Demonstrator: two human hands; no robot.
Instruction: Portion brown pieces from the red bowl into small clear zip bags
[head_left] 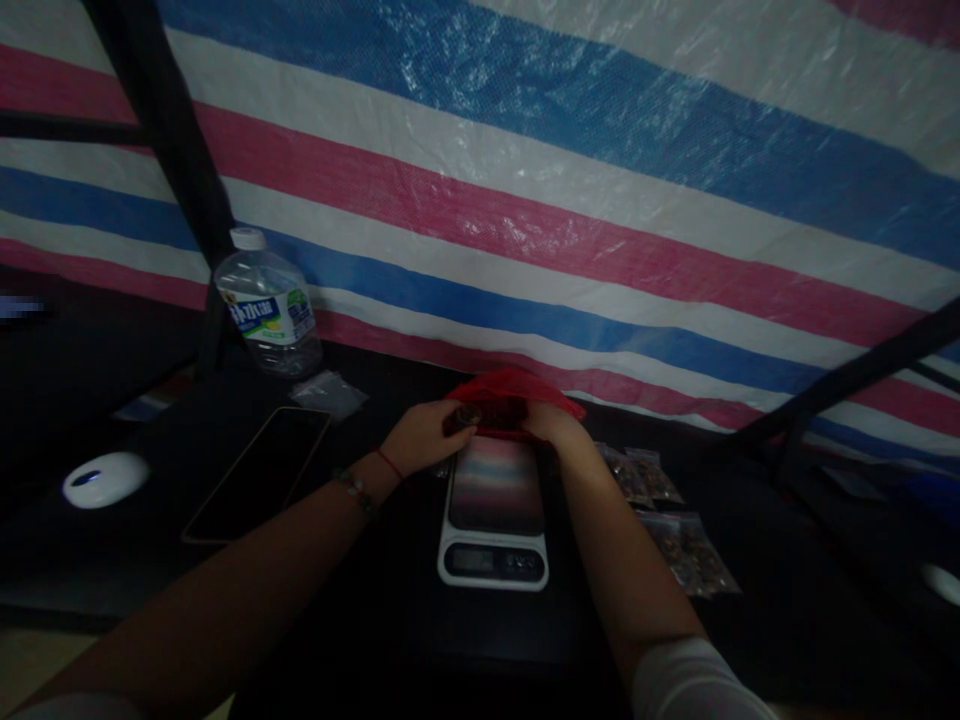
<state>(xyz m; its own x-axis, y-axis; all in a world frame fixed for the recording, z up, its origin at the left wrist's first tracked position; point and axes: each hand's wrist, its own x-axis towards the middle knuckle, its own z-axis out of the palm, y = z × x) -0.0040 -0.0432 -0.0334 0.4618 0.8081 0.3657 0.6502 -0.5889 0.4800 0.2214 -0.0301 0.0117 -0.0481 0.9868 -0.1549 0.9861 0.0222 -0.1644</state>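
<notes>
Behind the kitchen scale [495, 568], a red plastic bag [517, 384] lies with dark brown contents showing at its mouth. My left hand [429, 438] is at the bag's left side, its fingers and thumb curled round something small and brownish that is too dark to name. At the right side, my right hand [551, 422] reaches into the bag. The bag and its contents hide those fingers. The scale has a shiny plate and a white body, with a display at the front. Nothing rests on the visible part of the plate.
Small clear bags of brown pieces [694, 555] lie right of the scale. To the left are a phone [262, 475], a white mouse [106, 480], an empty-looking clear bag [330, 394] and a large plastic bottle [268, 310]. Striped sheeting [480, 210] hangs behind the black table.
</notes>
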